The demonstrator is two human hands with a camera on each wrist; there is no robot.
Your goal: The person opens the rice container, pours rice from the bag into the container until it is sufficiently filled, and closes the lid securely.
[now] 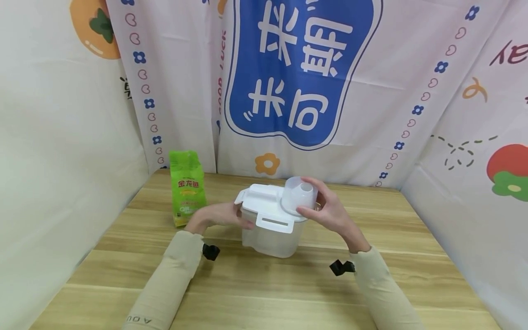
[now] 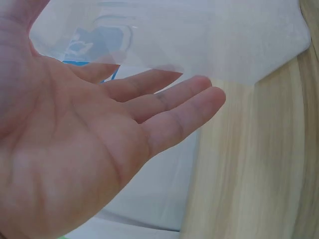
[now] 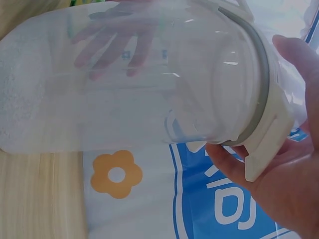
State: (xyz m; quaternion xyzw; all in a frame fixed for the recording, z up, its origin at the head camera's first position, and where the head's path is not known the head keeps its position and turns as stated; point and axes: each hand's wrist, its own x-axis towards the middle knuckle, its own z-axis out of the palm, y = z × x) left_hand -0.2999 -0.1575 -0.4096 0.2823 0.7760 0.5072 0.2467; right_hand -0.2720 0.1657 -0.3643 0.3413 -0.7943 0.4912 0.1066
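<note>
A translucent storage container (image 1: 270,243) with a white lid (image 1: 260,201) is at the middle of the table, its white side clip (image 1: 275,223) folded outward. A clear measuring cup (image 1: 298,195) sits upside down on the lid's right end. My left hand (image 1: 222,214) holds the container's left end, thumb in front and fingers behind. Through the clear wall, those fingers (image 3: 112,50) show fairly straight in the right wrist view. At the other end, my right hand (image 1: 330,211) grips the cup, with fingertips close to the lid's rim.
A green food bag (image 1: 187,188) stands upright at the back left, near my left forearm. The wooden table (image 1: 264,293) meets printed cloth walls (image 1: 198,91) at the back and sides. A small black device (image 1: 340,267) sits at my right wrist.
</note>
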